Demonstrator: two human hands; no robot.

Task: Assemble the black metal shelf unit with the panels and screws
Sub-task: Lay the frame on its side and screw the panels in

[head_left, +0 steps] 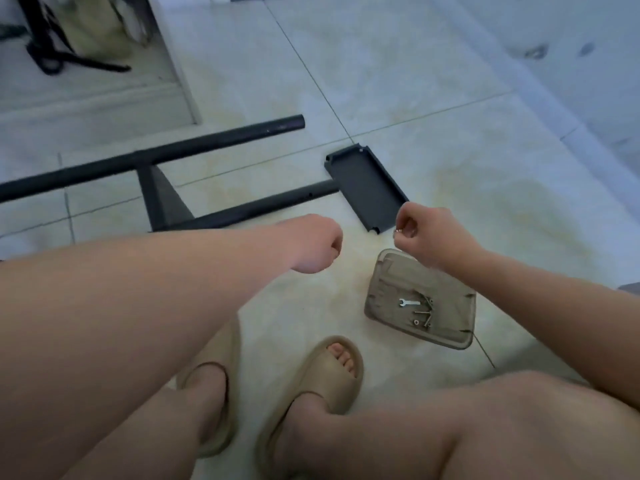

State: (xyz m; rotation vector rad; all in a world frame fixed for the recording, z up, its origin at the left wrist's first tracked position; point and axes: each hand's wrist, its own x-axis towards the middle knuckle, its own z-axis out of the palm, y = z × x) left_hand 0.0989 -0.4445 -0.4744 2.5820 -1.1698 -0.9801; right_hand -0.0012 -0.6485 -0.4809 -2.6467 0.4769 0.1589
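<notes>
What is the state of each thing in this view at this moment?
black frame, lying on the floor, unfinished.
black panel, flat on the floor, rim up, at the end of a frame tube.
clear tray, on the floor, holding tools.
wrench, lying in the tray.
screws, loose in the tray.
left hand, fingers curled; any content hidden.
right hand, pinches a small metal part.

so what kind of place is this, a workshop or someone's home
Probably a room in a home: a pale glossy tiled floor, beige slide sandals on bare feet, and a black metal shelf frame lying on it beside a clear plastic tray of screws.
</notes>
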